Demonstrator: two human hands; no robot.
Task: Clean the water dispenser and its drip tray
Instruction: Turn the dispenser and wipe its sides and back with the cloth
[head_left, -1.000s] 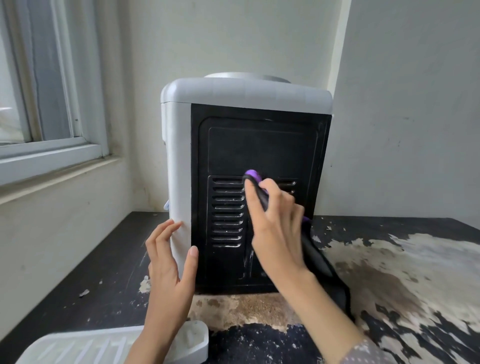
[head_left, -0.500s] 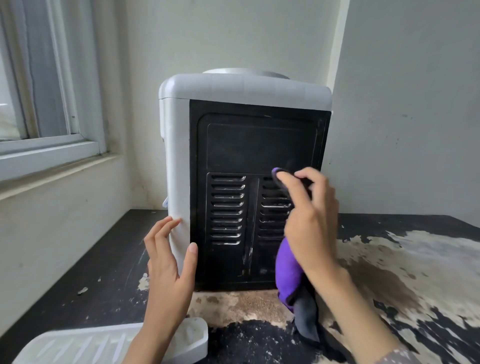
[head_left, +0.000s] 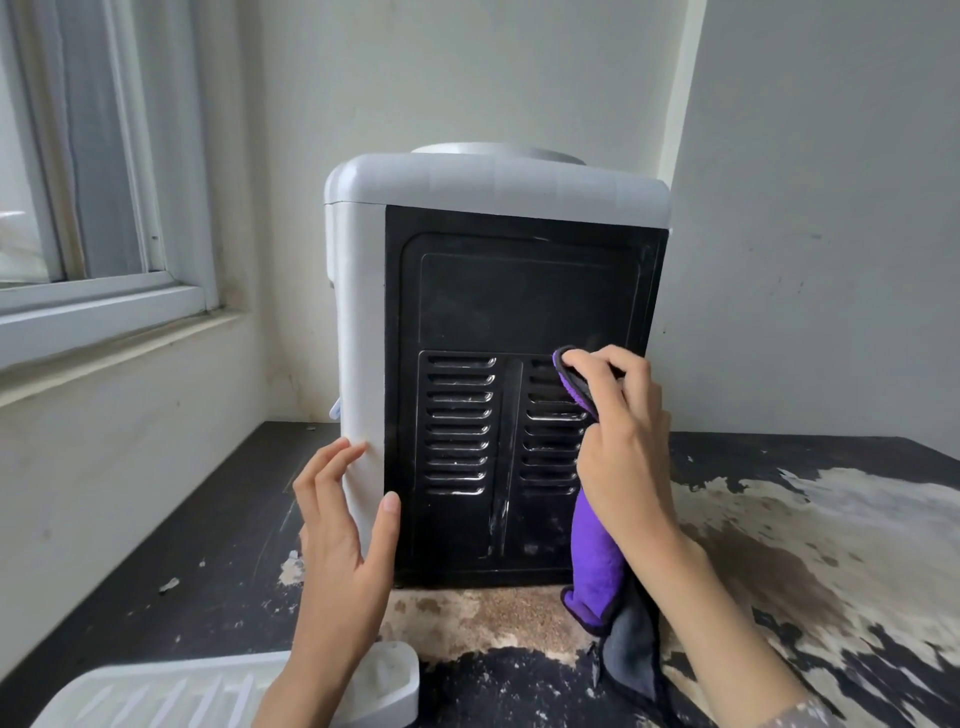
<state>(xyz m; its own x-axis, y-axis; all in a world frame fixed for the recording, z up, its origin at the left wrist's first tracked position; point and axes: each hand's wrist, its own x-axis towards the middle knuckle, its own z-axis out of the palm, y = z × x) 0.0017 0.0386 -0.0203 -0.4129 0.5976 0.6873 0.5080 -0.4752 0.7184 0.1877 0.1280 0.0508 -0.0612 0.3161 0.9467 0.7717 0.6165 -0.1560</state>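
The right hand (head_left: 621, 447) grips a purple cloth (head_left: 597, 561) against the water dispenser (head_left: 498, 322)'s back vents, while the left hand (head_left: 340, 540), fingers straight, steadies its left corner.

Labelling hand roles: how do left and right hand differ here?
The left hand lies open, fingers straight against the dispenser's white corner; the right hand curls its grip round the purple cloth. Left sits low at the edge; right is higher, at the right vent slots. Both touch the dispenser's back side.
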